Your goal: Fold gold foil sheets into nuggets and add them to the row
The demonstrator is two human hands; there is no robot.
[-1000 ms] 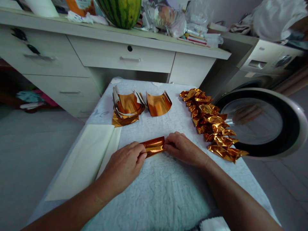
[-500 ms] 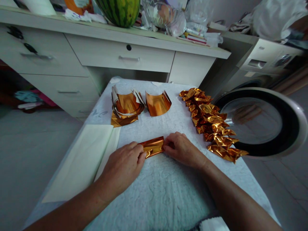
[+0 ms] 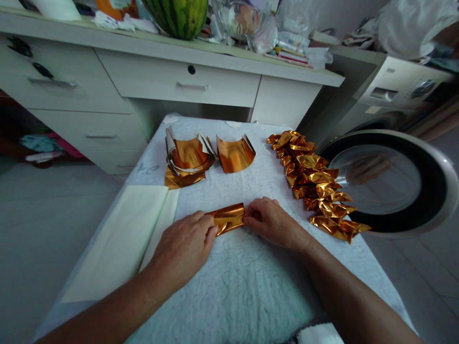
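A rolled piece of shiny copper-coloured foil [image 3: 229, 218] lies across the middle of the cloth-covered table. My left hand [image 3: 190, 239] is closed on its left end, and my right hand [image 3: 267, 220] pinches the right end. Beyond them stand a stack of curled foil sheets [image 3: 188, 155] with pale backs and a single curved sheet [image 3: 235, 155]. To the right, a row of crumpled, twisted foil pieces [image 3: 317, 184] runs toward the table's right edge.
Folded pale paper [image 3: 118, 239] lies on the table's left side. A white drawer cabinet [image 3: 168, 86] stands behind, bearing a watermelon [image 3: 177, 16] and plastic bags. At the right, the open round washing machine door [image 3: 435, 181] borders the table.
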